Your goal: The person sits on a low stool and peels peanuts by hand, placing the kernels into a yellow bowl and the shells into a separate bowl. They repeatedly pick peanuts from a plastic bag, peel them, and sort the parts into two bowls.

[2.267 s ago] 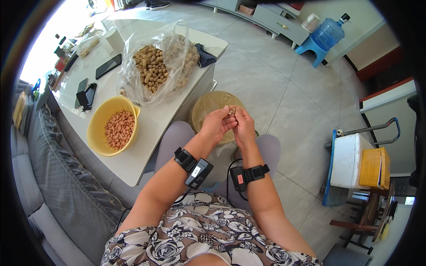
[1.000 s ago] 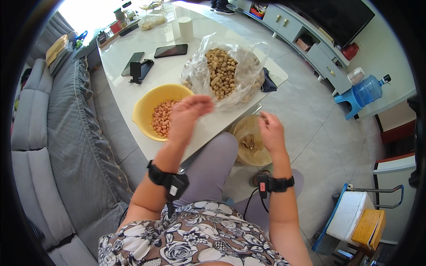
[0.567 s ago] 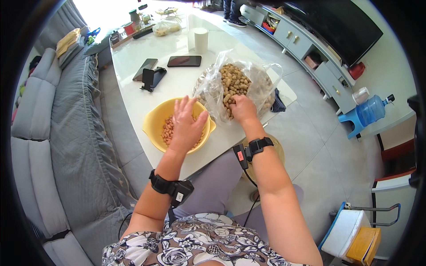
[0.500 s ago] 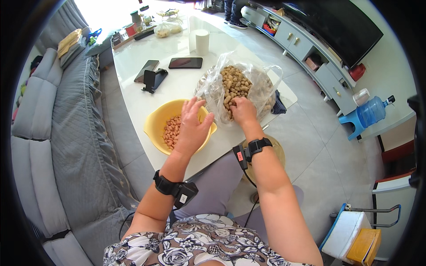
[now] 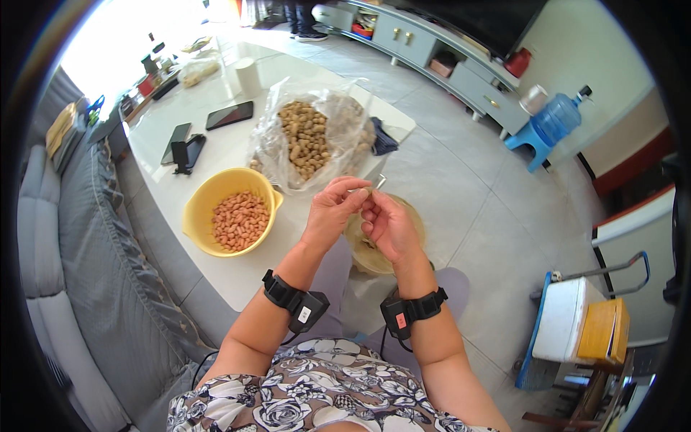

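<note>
My left hand (image 5: 336,213) and my right hand (image 5: 391,226) meet fingertip to fingertip in front of the table's near edge. Both are closed in a pinch on a small tan peanut (image 5: 368,190), mostly hidden by the fingers. Below them, between my knees, a yellowish round bin (image 5: 367,263) holds some bits that look like shells. To the left stands a yellow bowl (image 5: 193,227) with shelled pinkish peanuts (image 5: 241,221) in it. Beyond my hands lies an opened clear plastic bag (image 5: 273,137) full of unshelled peanuts (image 5: 306,140).
On the white table (image 5: 216,155) are a black phone (image 5: 230,115), a phone on a stand (image 5: 186,153), a white cup (image 5: 247,76) and a dark cloth (image 5: 384,137). A grey sofa (image 5: 93,237) runs along the left. A cart with boxes (image 5: 568,320) stands at the right.
My right hand has come out of the peanut bag, back toward me. My left hand has left its place over the bowl and joined it. The view has turned to the right.
</note>
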The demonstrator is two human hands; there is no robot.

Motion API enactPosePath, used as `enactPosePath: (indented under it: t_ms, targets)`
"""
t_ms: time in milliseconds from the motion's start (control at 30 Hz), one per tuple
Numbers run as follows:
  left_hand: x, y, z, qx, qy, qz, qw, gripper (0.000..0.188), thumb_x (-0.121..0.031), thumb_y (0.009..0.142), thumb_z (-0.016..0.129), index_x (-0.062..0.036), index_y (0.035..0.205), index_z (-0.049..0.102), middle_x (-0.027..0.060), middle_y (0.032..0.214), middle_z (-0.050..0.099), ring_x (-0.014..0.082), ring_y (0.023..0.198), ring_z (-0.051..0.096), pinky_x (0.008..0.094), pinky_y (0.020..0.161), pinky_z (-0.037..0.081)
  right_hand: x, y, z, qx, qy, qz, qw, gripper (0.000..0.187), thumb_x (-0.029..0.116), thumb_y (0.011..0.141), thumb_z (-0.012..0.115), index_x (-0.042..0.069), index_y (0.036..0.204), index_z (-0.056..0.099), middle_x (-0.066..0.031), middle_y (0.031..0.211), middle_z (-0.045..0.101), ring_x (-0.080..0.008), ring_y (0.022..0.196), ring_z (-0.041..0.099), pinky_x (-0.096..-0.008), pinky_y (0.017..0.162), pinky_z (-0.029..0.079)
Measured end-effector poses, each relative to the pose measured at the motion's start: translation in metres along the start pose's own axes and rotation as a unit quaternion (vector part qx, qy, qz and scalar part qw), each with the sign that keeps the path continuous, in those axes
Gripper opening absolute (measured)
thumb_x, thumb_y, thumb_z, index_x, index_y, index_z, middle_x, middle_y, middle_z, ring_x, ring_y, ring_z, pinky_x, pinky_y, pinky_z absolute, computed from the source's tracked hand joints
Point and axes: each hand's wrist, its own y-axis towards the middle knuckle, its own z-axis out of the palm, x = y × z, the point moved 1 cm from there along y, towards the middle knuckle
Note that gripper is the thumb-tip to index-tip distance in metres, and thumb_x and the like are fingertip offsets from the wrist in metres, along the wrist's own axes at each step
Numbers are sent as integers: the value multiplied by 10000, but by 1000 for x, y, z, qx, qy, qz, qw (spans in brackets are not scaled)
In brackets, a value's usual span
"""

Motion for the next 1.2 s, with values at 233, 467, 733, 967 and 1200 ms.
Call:
enactPosePath:
  t_ms: [233,467,733,967,1200]
  targets:
    - [29,-2,31,90,-152,-192,965,247,-192,917,534,-44,1109,585,-7,802,577,77,639,538,209,580,447,10,-41,-34,-153,-275,-162,935,227,248,912,532,42,960,616,34,749,546,-32,636,464,-177,512,353]
    - [51,-6,63,73,-154,-275,946,285,-195,917,534,-24,1143,561,0,760,565,85,581,523,217,537,441,4,-47,-65,-136,-246,-162,946,242,226,915,523,32,999,641,45,649,531,-32,601,456,-185,511,351]
    - [63,-10,72,118,-18,-221,968,254,-236,884,584,-18,993,655,-26,674,550,38,562,450,182,507,347,-7,-43,-88,-157,-349,-238,893,192,113,884,517,-14,938,650,-12,740,534,-70,598,471,-218,551,383]
    - [97,-14,76,142,-31,-249,958,225,-244,885,575,-43,933,664,-35,649,529,39,551,422,177,504,321,-20,-51,-108,-225,-283,-172,916,208,155,887,523,2,912,661,-11,668,535,-73,561,457,-232,507,376]
    - [111,-22,75,138,-38,-262,954,237,-252,894,554,-43,859,659,-30,600,497,52,514,410,187,478,301,-35,-52,-111,-249,-292,-206,900,218,172,905,518,1,880,653,-2,628,538,-70,532,463,-218,483,369]
